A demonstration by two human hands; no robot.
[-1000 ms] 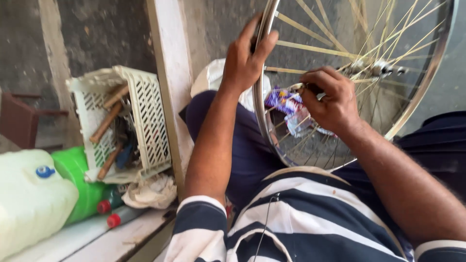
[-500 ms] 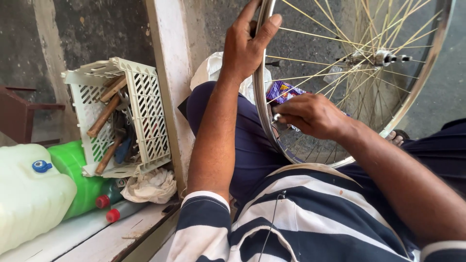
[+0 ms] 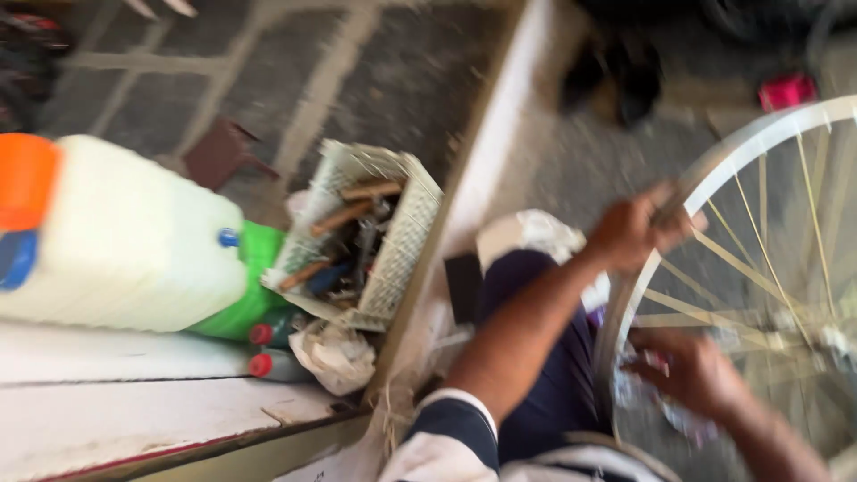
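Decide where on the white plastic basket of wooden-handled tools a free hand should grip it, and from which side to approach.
Probably the basket rim on its right edge, reached from the right, where the left hand is nearest. It tilts against the green container on its left, which blocks that side, and tool handles fill the middle.

Left hand (image 3: 636, 234) on wheel rim (image 3: 714, 174), right hand (image 3: 692, 373) among spokes (image 3: 759, 250).
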